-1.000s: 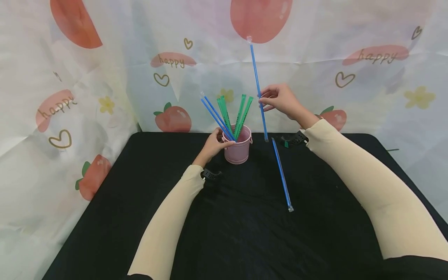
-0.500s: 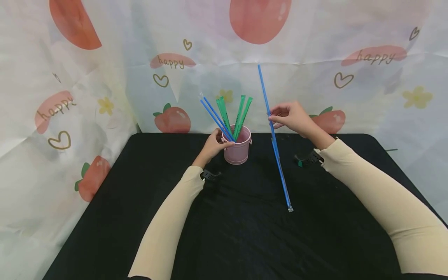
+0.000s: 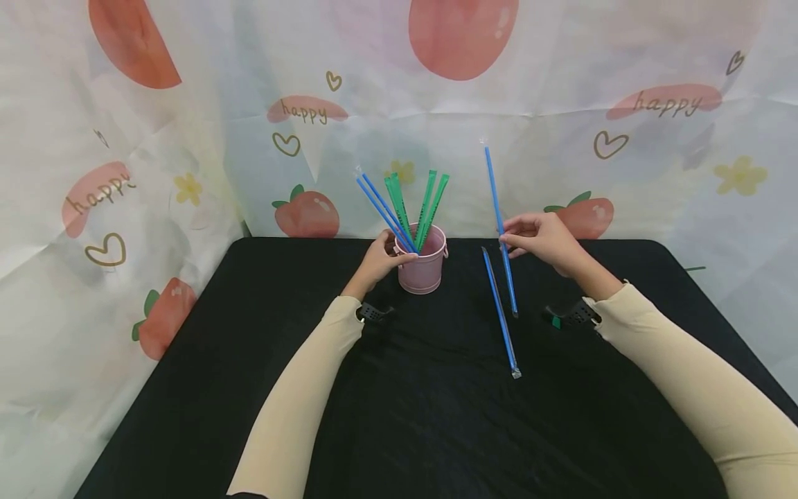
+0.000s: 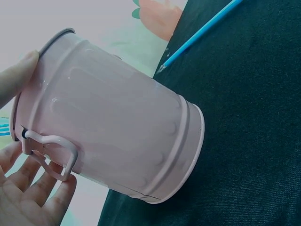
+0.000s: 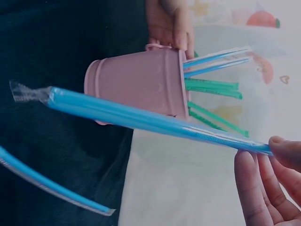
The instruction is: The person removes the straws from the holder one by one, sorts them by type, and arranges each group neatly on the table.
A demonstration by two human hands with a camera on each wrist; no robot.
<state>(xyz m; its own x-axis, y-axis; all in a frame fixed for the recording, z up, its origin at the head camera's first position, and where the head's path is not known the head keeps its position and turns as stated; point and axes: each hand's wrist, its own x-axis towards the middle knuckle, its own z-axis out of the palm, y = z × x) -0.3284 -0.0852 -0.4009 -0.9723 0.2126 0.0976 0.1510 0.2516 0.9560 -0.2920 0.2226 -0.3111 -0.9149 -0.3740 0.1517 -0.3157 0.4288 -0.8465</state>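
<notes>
The pink bucket stands near the table's back edge, holding two blue straws and several green straws. My left hand grips its rim from the left, thumb at the front; in the left wrist view the fingers lie by the wire handle. My right hand pinches a wrapped blue straw, nearly upright, right of the bucket; its lower end shows in the right wrist view. Another wrapped blue straw lies on the black cloth, below and left of the held one.
Black cloth covers the table. Behind and to the left hangs a pale curtain printed with fruit, hearts and flowers. Dark straps show at both wrists.
My right hand has moved right and down, carrying the pinched blue straw away from the bucket. The left hand, the bucket and the straw on the cloth have stayed in place.
</notes>
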